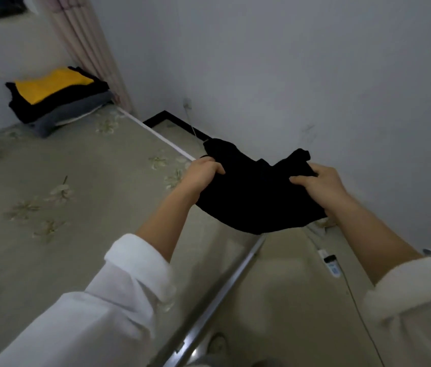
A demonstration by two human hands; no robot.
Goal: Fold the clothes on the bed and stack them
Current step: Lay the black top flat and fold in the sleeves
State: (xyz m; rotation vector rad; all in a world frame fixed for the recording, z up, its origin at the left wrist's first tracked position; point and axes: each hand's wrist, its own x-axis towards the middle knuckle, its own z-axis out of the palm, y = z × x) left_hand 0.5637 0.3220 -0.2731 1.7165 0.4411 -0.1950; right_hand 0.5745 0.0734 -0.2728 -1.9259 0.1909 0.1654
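Note:
A black garment (256, 197) hangs in the air above the bed's right edge, held between both hands. My left hand (202, 173) grips its left side with curled fingers. My right hand (317, 181) grips its right side, thumb on top. The cloth sags in a curve between the hands, and two corners stick up behind them. On the far corner of the bed (63, 186) lies a stack of folded clothes (58, 99): a yellow piece on top, black ones under it, a grey one at the bottom.
The bed has a pale green floral sheet and a metal rail (222, 290) along its right edge. A pink curtain (90, 49) hangs behind the stack. On the floor to the right lie a cable and a small white device (331, 263). A grey wall stands ahead.

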